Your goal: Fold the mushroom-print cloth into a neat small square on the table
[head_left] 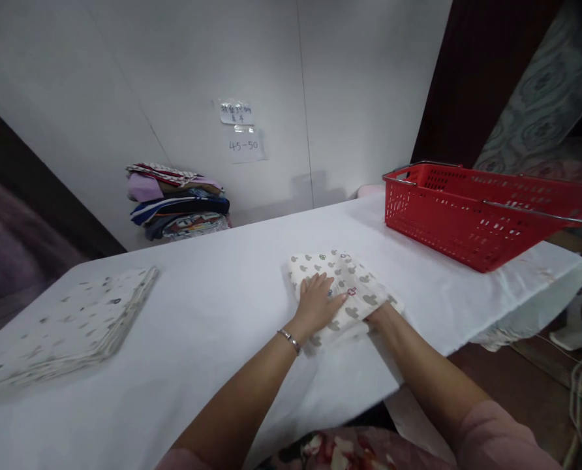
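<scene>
A white cloth with grey printed shapes and a few small coloured outlines lies folded near the front of the white table. My left hand rests flat on top of it, fingers spread, a silver bracelet on the wrist. From the right, my right hand reaches in under a layer of the same cloth, and its fingers are hidden there. A stack of similar printed cloth lies flat at the left of the table.
The white table stands against a pale wall bearing two paper notes. A red basket with metal handles sits at the back right. Folded fabrics are piled beyond the back edge.
</scene>
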A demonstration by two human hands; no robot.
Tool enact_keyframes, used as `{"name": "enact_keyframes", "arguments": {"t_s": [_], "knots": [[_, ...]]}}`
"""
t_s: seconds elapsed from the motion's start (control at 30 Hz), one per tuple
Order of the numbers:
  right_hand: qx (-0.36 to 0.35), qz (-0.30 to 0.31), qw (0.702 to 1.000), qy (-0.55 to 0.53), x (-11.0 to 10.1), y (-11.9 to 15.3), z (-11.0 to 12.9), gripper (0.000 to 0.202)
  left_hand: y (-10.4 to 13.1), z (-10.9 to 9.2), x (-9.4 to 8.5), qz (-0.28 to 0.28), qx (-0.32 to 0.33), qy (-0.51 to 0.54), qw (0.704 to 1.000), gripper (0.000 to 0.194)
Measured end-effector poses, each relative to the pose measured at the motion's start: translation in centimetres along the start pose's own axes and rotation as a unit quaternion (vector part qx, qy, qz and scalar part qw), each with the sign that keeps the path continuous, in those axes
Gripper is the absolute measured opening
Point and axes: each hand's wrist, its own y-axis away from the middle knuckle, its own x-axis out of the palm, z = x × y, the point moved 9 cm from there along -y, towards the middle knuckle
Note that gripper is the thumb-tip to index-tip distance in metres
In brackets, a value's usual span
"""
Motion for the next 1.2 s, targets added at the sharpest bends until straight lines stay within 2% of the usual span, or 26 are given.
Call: {"name": "enact_keyframes", "arguments": {"t_s": [0.1,0.2,0.33,0.47,0.53,0.6,0.7,0.77,0.83,0.9,1.03,1.13,1.2], "knots": [[0.067,0.058,0.995,-0.041,-1.0,-0.4,-0.8,0.069,0.4,-0.7,1.4,0.016,0.011,-0.025,1.000,0.060],[0.092,0.093,0.988,-0.086,-2.5,-0.7,-0.7,0.074,0.4,-1.1,2.3,0.014,0.031,-0.045,0.998,0.059],[0.101,0.133,0.981,-0.099,-3.3,-0.9,-0.2,0.052,0.2,-1.4,3.0,0.003,0.059,-0.049,0.997,0.058],[0.095,0.058,0.994,0.012,-4.3,-2.2,0.3,0.049,0.1,-1.4,2.9,-0.001,0.059,-0.062,0.996,0.053],[0.078,0.023,0.993,0.086,-4.5,-3.0,0.8,0.044,0.0,-1.3,2.2,-0.009,0.056,-0.051,0.997,0.048],[0.030,0.007,0.994,0.110,-4.5,-3.7,1.7,0.038,0.0,-0.9,1.0,-0.037,0.051,-0.033,0.997,0.042],[-0.022,-0.033,0.990,0.137,-5.7,-4.2,2.5,0.036,-0.1,0.3,-0.5,-0.077,0.029,-0.018,0.996,0.037],[-0.005,-0.058,0.977,0.204,-7.0,-4.3,1.9,0.037,-0.2,1.5,-0.2,-0.054,0.004,-0.004,0.999,0.037],[0.015,-0.059,0.960,0.274,-7.6,-4.2,1.3,0.041,-0.3,2.5,0.7,-0.021,-0.014,0.014,1.000,0.038],[0.015,-0.051,0.946,0.320,-7.7,-4.3,1.0,0.047,-0.3,3.0,1.3,-0.013,-0.021,0.027,0.999,0.038],[0.027,-0.048,0.915,0.399,-7.3,-4.6,0.8,0.061,-0.4,3.2,1.8,-0.018,-0.018,0.014,1.000,0.038],[0.013,-0.041,0.901,0.431,-6.8,-4.9,1.1,0.062,-0.3,3.1,1.9,-0.018,-0.013,0.014,1.000,0.038],[0.008,-0.033,0.892,0.451,-6.6,-4.9,1.1,0.060,-0.2,3.2,1.6,-0.045,-0.015,0.038,0.998,0.037]]}}
